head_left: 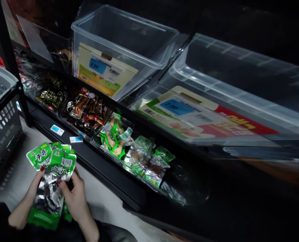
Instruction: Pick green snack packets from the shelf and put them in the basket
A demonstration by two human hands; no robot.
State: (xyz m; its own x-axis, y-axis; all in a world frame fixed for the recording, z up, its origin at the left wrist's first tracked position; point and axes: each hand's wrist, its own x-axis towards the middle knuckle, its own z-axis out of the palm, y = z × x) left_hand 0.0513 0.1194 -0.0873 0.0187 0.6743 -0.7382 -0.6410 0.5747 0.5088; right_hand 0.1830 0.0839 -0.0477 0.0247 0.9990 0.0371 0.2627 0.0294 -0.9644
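Observation:
Several green and silver snack packets are fanned out between my two hands at the lower left. My left hand is closed on their left side, its thumb lying over the front. From the right, my right hand grips the same packets, thumb on the printed face and fingers behind, partly hidden. Beyond them, on the low shelf, lie similar green and silver packets and green packets with pale pieces inside. Dark red and black packets sit farther left.
A grey shopping basket stands at the left beside a black shelf post. Two clear plastic bins with price labels are above the packets. The black shelf edge runs diagonally before me.

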